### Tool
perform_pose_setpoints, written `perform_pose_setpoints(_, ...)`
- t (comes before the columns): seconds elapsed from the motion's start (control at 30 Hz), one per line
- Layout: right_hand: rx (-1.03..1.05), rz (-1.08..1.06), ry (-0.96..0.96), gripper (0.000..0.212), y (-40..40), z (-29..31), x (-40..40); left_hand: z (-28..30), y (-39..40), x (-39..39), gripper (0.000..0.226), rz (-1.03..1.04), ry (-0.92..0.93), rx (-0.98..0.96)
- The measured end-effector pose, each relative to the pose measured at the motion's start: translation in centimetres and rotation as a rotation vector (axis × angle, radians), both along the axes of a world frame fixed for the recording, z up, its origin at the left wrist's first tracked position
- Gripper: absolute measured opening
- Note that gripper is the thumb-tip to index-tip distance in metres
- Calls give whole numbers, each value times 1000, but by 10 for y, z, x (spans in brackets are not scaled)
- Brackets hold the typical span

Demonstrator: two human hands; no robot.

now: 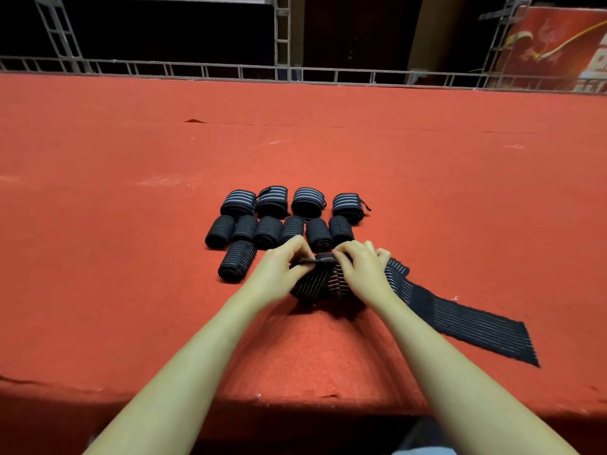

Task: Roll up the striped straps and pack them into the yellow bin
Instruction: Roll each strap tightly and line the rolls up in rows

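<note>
Resting on a table covered in coarse red felt (131, 290), a black elastic strap (460, 318) with thin pale stripes is partly rolled — its flat, ribbed tail trails off to the near right. Both bare forearms reach in from the near edge. The left hand (279, 270) pinches the strap's end between curled fingers; the right hand (363, 267) curls over the roll, gripping it. Just beyond, eleven finished rolls (279, 221) — stubby cylinders — lie in rows. A metal truss rail (197, 70) edges the far side.
</note>
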State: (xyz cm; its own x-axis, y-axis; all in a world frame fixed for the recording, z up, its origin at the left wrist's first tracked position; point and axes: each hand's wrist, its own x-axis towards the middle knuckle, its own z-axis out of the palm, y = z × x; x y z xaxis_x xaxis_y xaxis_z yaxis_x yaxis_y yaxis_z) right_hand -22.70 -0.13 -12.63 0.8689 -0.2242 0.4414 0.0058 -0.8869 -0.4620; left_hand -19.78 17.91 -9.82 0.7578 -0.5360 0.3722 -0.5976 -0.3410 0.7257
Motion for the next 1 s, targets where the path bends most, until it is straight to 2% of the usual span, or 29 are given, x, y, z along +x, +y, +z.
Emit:
perform_pose_setpoints(0.13, -48, 0, -11, 18, -3, -4, -1, -1, -2, -4, 12, -37, 88, -100)
perform_pose_setpoints(0.23, 52, -128, 30, 21, -13, -7, -3, 2, -2, -3, 22, -9, 171, -285)
perform_pose_setpoints(0.37, 15, -99, 44, 21, -20, -12, -12, 5, 0, -2, 24, 78, 209, -326)
perform_pose_setpoints(0.43, 70, -94, 6, 22, -17, -11, -14, 6, -5, -6, 23, 70, 250, -332)
perform_pose_setpoints(0.6, 144, -329, -21, 27, -33, -8, -29, 10, -31, -19, 26, 54, 255, -322)
perform_pose_setpoints(0.73, 32, -564, 173, 39, -64, -14, -59, 14, -64, -30, 24, 31, 244, -289)
perform_pose_setpoints(0.8, -31, -657, 279, 37, -79, -22, -76, 15, -85, -38, 20, -1, 210, -241)
perform_pose_setpoints(0.9, -38, -783, 318, 32, -102, -33, -97, 9, -120, -51, 16, -3, 161, -116)
perform_pose_setpoints(1.0, 29, -904, 518, 56, -125, -35, -110, 0, -151, -59, 16, 27, 143, 28)
